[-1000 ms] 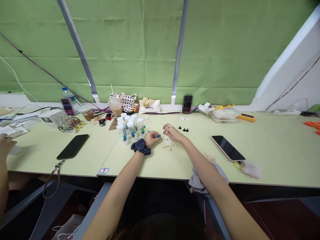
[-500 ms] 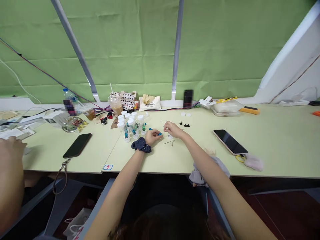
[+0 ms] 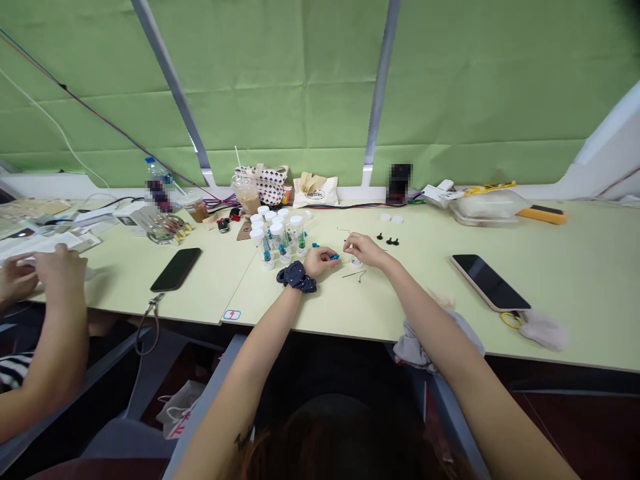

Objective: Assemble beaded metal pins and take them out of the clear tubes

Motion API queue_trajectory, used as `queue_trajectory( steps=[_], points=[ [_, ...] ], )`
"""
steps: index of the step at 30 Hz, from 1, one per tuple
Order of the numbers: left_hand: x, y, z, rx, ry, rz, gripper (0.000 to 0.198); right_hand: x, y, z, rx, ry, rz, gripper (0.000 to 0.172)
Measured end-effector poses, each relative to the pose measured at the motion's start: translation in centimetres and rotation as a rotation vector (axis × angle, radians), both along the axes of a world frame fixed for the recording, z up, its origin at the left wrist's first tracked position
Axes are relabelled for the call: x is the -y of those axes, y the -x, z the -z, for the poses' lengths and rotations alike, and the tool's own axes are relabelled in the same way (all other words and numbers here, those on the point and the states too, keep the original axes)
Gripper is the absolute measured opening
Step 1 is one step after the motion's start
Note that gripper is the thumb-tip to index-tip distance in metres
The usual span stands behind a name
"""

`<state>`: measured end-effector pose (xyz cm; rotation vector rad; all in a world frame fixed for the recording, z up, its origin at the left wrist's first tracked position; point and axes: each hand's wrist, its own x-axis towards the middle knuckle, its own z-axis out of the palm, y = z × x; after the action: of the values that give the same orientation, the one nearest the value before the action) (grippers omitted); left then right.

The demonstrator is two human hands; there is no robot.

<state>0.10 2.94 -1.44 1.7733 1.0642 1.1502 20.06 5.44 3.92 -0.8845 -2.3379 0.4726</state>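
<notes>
My left hand (image 3: 320,261), with a dark dotted scrunchie (image 3: 297,277) on its wrist, is closed on a small shiny blue piece (image 3: 335,257). Close to that piece, the fingertips of my right hand (image 3: 367,249) are pinched together; what they hold is too small to make out. A white round piece (image 3: 357,263) lies on the table under my right hand. Just in front are a thin straight rod (image 3: 352,275) and a bent one (image 3: 361,277). Several clear tubes with white caps (image 3: 277,229) stand left of my hands, holding blue and green pieces.
Small black parts (image 3: 393,242) and white discs (image 3: 391,219) lie beyond my right hand. One phone (image 3: 176,269) is at left, another phone (image 3: 490,283) at right. An iced drink (image 3: 247,195) stands behind the tubes. A co-worker's hands (image 3: 60,270) are at far left.
The view has swung so that everything sits further right in it. More of the co-worker's arms and hands shows at the left. My hands stay close together around the blue piece.
</notes>
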Motion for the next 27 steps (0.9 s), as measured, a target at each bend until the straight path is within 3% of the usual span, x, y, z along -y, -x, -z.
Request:
queue_trajectory(
  steps=[12, 27],
  points=[
    [0.0, 0.1, 0.2, -0.009, -0.039, 0.058, 0.041, -0.9, -0.4, 1.1, 0.034, -0.001, 0.008, 0.015],
    [0.3, 0.0, -0.6, 0.041, 0.007, 0.086, 0.045, -0.4, -0.6, 0.5, 0.018, 0.015, -0.025, 0.014]
  ],
)
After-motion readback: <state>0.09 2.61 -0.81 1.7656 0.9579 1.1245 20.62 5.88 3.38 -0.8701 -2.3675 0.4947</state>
